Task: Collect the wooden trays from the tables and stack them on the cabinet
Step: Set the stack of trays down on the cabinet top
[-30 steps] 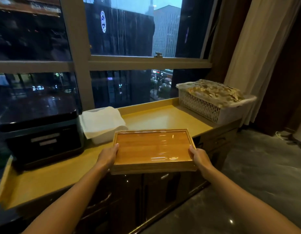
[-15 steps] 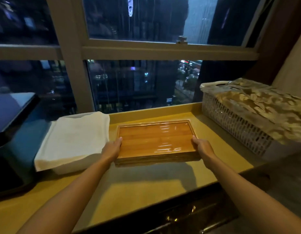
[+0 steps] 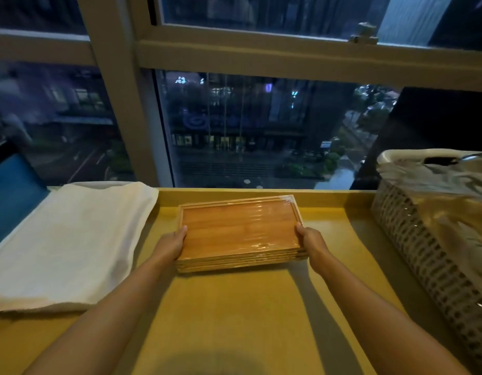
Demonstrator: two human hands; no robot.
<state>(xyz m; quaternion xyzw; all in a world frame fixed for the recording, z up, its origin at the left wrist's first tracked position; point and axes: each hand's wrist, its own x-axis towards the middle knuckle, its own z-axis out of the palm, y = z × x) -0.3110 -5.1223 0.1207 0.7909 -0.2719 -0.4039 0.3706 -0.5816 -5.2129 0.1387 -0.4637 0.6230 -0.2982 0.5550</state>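
A yellow cabinet top (image 3: 234, 320) runs under a tall window looking out on a dark, rain-streaked street. On it, toward the back and roughly midway across, sits a stack of wooden trays (image 3: 241, 234), several thin layers showing at the near edge, the top one wrapped in clear film that glints in wrinkles. The stack appears to rest on the cabinet, its far edge close to the raised lip below the window. The left hand (image 3: 170, 246) is closed on the stack's left short side, thumb over the rim and fingers tucked underneath or against the edge; the right hand (image 3: 310, 240) grips the right short side the same way, so both hands clamp the stack between them. Judging from what shows, the trays are stiff and flat and not heavy one by one, though a stack will have some weight; the film looks slick, so the layers could slide on each other if tilted. The short sides, held low enough to catch the bottom tray, seem the safest hold. To the left, just beside the stack, lies a folded white towel (image 3: 69, 244). To the right, apart from it, stands a white lattice basket (image 3: 429, 255) covered with a shiny patterned cloth (image 3: 448, 190).
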